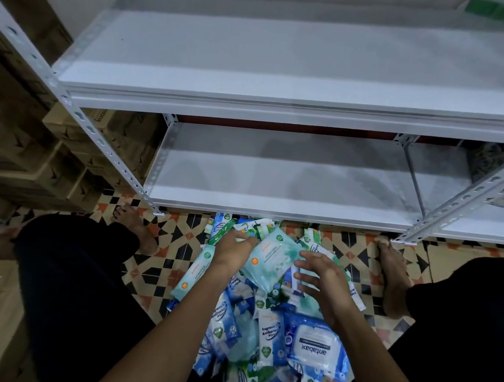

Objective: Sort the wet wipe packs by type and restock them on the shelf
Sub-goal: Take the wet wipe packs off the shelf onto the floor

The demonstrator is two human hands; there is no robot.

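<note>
Nearest the camera lies a heap of wet wipe packs (264, 326) on the patterned floor tiles (158, 271), between the person's spread legs; blue, green and pale teal wrappers are mixed together, so sorting appears barely begun. One large blue pack marked "antabax" (317, 345) rests face up on the near right of the heap

Left hand (232, 249) reaches to the far end of the heap, fingers curled around the left edge of a pale teal pack (271, 263), which sits tilted above the others. Grip at the edge presumably frees the printed face for reading the type. Right hand (320, 279) hovers just beside the same pack, fingers spread and relaxed, holding nothing; judged ready to steady the pack or take another

A similar teal pack (195, 278) lies at the left margin of the heap, possibly a matching type

White metal shelf (280, 206) stands directly ahead, its lower board just beyond the heap, within reach from a seated position. No pack is seen on the boards in view. Cardboard boxes (32, 142) are stacked to the left
</note>
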